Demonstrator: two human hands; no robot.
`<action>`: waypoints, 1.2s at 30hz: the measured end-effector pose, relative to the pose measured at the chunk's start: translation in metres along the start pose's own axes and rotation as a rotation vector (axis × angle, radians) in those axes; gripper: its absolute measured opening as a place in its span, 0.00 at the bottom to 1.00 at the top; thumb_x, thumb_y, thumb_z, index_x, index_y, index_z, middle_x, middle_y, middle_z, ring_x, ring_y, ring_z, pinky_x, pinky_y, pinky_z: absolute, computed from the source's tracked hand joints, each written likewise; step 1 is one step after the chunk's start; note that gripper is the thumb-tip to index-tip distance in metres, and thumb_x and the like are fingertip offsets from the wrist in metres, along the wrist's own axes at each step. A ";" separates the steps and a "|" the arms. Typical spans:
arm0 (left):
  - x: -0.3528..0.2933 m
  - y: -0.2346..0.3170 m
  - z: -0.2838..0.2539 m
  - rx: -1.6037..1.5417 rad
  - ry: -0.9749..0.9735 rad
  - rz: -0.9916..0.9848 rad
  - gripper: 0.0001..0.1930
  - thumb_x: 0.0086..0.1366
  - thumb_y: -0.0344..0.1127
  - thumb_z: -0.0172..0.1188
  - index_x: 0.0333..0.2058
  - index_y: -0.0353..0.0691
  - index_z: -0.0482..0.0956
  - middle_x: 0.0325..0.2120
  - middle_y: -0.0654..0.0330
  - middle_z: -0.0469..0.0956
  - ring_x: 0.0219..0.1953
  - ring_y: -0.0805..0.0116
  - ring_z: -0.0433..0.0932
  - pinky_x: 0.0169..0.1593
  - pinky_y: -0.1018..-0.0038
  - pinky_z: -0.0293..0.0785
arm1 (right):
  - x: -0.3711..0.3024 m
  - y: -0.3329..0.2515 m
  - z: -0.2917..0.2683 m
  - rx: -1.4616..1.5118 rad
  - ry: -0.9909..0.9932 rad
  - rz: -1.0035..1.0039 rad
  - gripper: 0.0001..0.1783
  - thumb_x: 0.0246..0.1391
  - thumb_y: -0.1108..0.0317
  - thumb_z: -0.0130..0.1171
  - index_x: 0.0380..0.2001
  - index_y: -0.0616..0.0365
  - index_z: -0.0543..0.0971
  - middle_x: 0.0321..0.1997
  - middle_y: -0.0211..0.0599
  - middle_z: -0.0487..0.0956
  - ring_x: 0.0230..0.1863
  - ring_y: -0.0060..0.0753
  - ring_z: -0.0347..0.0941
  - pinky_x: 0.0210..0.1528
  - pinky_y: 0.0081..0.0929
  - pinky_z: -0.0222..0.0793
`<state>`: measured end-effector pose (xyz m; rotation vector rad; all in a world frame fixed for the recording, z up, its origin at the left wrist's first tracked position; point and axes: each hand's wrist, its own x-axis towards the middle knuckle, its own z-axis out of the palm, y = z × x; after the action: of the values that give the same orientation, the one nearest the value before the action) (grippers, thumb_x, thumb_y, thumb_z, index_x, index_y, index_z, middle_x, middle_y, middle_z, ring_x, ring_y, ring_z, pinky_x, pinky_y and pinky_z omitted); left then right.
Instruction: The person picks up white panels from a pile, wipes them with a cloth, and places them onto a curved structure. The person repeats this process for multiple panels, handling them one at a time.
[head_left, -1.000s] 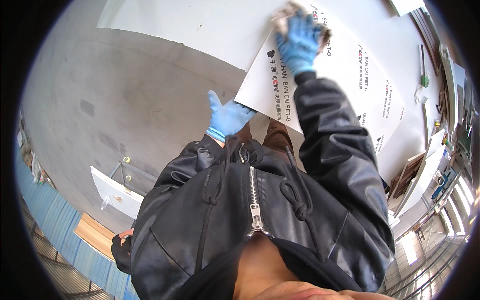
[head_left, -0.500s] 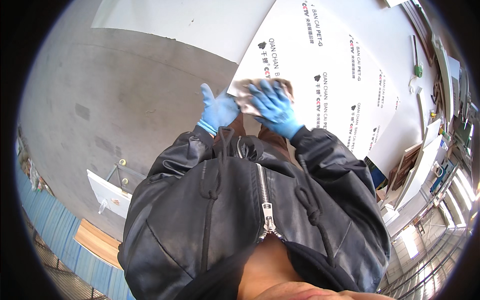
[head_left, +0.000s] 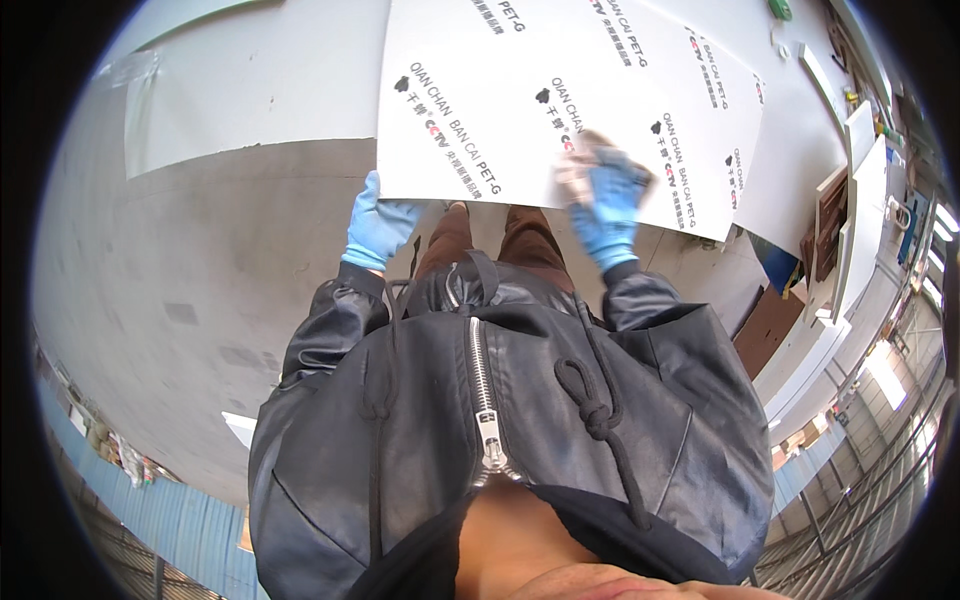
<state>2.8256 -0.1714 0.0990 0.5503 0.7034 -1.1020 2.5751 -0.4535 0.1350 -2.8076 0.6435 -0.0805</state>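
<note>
A large white panel [head_left: 480, 110], printed with rows of dark and red lettering, lies in front of me with its near edge toward my body. At its near left corner, my blue-gloved left hand [head_left: 380, 230] holds the edge, its thumb up along the side and its fingers partly hidden under the board. Close to the near edge on the right, my blue-gloved right hand [head_left: 608, 205] presses a crumpled, stained rag [head_left: 572, 172] against the panel's top face. Motion blurs the rag and the right fingers.
Under the printed panel spreads a pale work surface [head_left: 230, 110]. Boards [head_left: 855, 200] and brown pieces [head_left: 828, 215] lean at the right. Below lies a grey concrete floor [head_left: 170, 260]; a green tape measure [head_left: 779, 9] lies at the far right.
The panel appears farther left and squarer to me. My right hand has moved right along it with the rag; my left hand has shifted left with the corner.
</note>
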 end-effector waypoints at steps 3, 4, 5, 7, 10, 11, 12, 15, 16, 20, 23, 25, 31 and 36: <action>0.005 -0.001 0.002 0.044 0.009 0.005 0.29 0.72 0.50 0.51 0.63 0.37 0.65 0.62 0.49 0.69 0.64 0.50 0.66 0.70 0.51 0.57 | -0.035 0.121 -0.024 -0.017 0.334 0.438 0.23 0.64 0.53 0.47 0.58 0.48 0.73 0.68 0.37 0.67 0.71 0.41 0.56 0.69 0.53 0.47; 0.004 -0.001 0.003 0.061 -0.001 0.016 0.29 0.72 0.49 0.51 0.64 0.36 0.64 0.62 0.48 0.68 0.65 0.51 0.65 0.71 0.51 0.55 | -0.046 0.159 -0.033 -0.158 0.371 0.567 0.25 0.65 0.52 0.45 0.60 0.48 0.72 0.69 0.37 0.67 0.71 0.43 0.56 0.69 0.52 0.47; 0.004 -0.002 0.004 0.088 -0.005 0.041 0.29 0.72 0.49 0.50 0.64 0.36 0.63 0.62 0.48 0.67 0.66 0.51 0.64 0.72 0.51 0.53 | -0.053 0.187 -0.030 -0.342 0.350 0.748 0.26 0.65 0.51 0.43 0.61 0.48 0.71 0.69 0.38 0.66 0.72 0.45 0.55 0.70 0.51 0.47; 0.004 -0.005 0.006 0.145 0.018 0.056 0.31 0.72 0.53 0.47 0.65 0.37 0.62 0.64 0.47 0.66 0.65 0.47 0.65 0.70 0.48 0.57 | -0.052 0.221 -0.018 -0.484 0.384 0.853 0.24 0.65 0.54 0.44 0.61 0.45 0.72 0.68 0.42 0.67 0.69 0.49 0.59 0.69 0.47 0.52; 0.005 -0.008 0.010 0.220 0.082 0.088 0.32 0.72 0.53 0.47 0.66 0.37 0.62 0.64 0.48 0.66 0.65 0.46 0.64 0.70 0.48 0.57 | -0.038 0.185 -0.003 -0.383 0.446 0.912 0.30 0.65 0.52 0.44 0.64 0.57 0.66 0.71 0.46 0.62 0.72 0.49 0.54 0.74 0.47 0.45; 0.007 -0.009 0.011 0.197 0.218 0.109 0.32 0.71 0.54 0.49 0.65 0.37 0.63 0.64 0.49 0.67 0.65 0.46 0.65 0.69 0.47 0.59 | -0.031 0.152 -0.002 -0.255 0.484 0.646 0.29 0.63 0.57 0.48 0.62 0.61 0.67 0.68 0.49 0.65 0.70 0.50 0.57 0.74 0.41 0.45; 0.007 -0.010 0.013 0.232 0.246 0.124 0.32 0.70 0.55 0.50 0.64 0.38 0.64 0.63 0.49 0.67 0.65 0.46 0.65 0.69 0.47 0.60 | -0.018 0.112 0.001 -0.139 0.401 0.514 0.29 0.59 0.61 0.53 0.62 0.61 0.67 0.67 0.48 0.66 0.70 0.48 0.57 0.74 0.46 0.44; 0.008 -0.016 0.016 0.238 0.362 0.163 0.32 0.69 0.56 0.52 0.64 0.40 0.65 0.63 0.50 0.68 0.64 0.48 0.66 0.68 0.46 0.61 | 0.016 0.002 0.004 0.118 0.151 0.150 0.32 0.49 0.57 0.62 0.59 0.52 0.72 0.64 0.43 0.69 0.67 0.43 0.61 0.73 0.51 0.45; 0.008 -0.020 0.017 0.256 0.378 0.167 0.33 0.70 0.57 0.51 0.64 0.41 0.64 0.63 0.51 0.68 0.64 0.49 0.67 0.68 0.47 0.62 | 0.026 -0.012 0.003 0.163 0.152 -0.018 0.32 0.48 0.56 0.62 0.58 0.51 0.73 0.64 0.40 0.70 0.66 0.42 0.63 0.73 0.50 0.46; 0.006 -0.039 0.019 0.326 0.286 0.237 0.32 0.71 0.56 0.49 0.65 0.42 0.63 0.64 0.53 0.67 0.64 0.51 0.67 0.67 0.48 0.63 | 0.017 0.087 -0.028 0.072 0.212 0.142 0.26 0.53 0.57 0.60 0.55 0.53 0.74 0.60 0.39 0.73 0.58 0.39 0.69 0.66 0.42 0.60; 0.006 -0.050 0.017 0.326 0.359 0.250 0.32 0.71 0.57 0.48 0.66 0.43 0.63 0.64 0.54 0.67 0.64 0.50 0.67 0.67 0.49 0.64 | -0.007 0.237 -0.063 -0.039 0.416 0.487 0.24 0.63 0.53 0.52 0.58 0.53 0.73 0.63 0.44 0.70 0.62 0.44 0.66 0.67 0.44 0.59; 0.008 -0.056 0.014 0.286 0.413 0.257 0.33 0.71 0.59 0.48 0.66 0.46 0.63 0.65 0.55 0.66 0.64 0.50 0.67 0.66 0.48 0.64 | -0.006 0.286 -0.067 -0.503 0.133 0.871 0.30 0.66 0.46 0.43 0.64 0.50 0.68 0.68 0.45 0.65 0.69 0.48 0.60 0.71 0.48 0.50; 0.007 -0.074 0.007 0.251 0.458 0.272 0.31 0.71 0.60 0.47 0.64 0.46 0.65 0.63 0.57 0.69 0.63 0.52 0.68 0.65 0.49 0.65 | 0.039 0.115 -0.005 0.144 0.248 0.110 0.28 0.61 0.60 0.53 0.63 0.55 0.67 0.64 0.40 0.71 0.66 0.37 0.65 0.69 0.39 0.58; 0.004 -0.090 0.008 0.340 0.439 0.293 0.31 0.71 0.60 0.47 0.64 0.46 0.66 0.62 0.57 0.70 0.62 0.52 0.70 0.64 0.49 0.67 | 0.041 0.073 -0.007 0.658 0.117 -0.303 0.27 0.64 0.57 0.50 0.64 0.52 0.68 0.68 0.38 0.67 0.66 0.35 0.64 0.75 0.37 0.48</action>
<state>2.7451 -0.2116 0.0966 1.1730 0.7846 -0.8332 2.5805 -0.5358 0.1222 -2.2387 0.1564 -0.4312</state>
